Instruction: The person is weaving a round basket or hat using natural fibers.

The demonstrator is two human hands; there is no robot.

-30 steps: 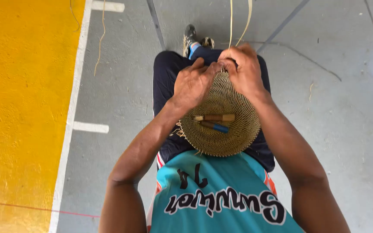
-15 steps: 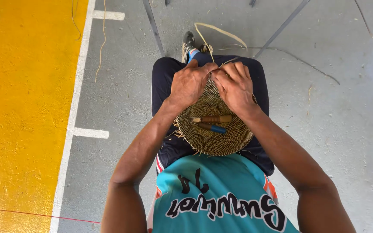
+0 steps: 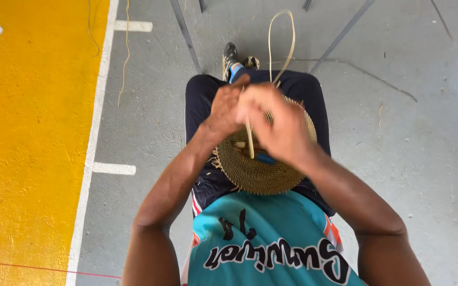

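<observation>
Floor, far left: a yellow painted floor area (image 3: 33, 132) edged by a white painted line (image 3: 92, 143), then grey concrete floor (image 3: 414, 175) to the right.
Loose strand: a thin pale cane strip (image 3: 124, 58) lies on the floor near the white line.
Left hand: the left hand (image 3: 226, 108) is raised above the lap, fingers curled tight and pressed against the right hand; what they pinch cannot be made out.
Work piece: a round woven straw-coloured basket base (image 3: 255, 172) rests on the lap over dark trousers (image 3: 200, 100), below and partly hidden by both hands.
Right hand: the right hand (image 3: 276, 124) is closed around a pale flat weaving strip (image 3: 249, 140) that runs down over the basket base.
Loop: a long pale cane loop (image 3: 282, 37) arcs up beyond the hands, above the knees.
Feet: a dark shoe (image 3: 230, 54) shows past the knees.
Far right: a thin dark strand (image 3: 377, 79) lies on the concrete.
</observation>
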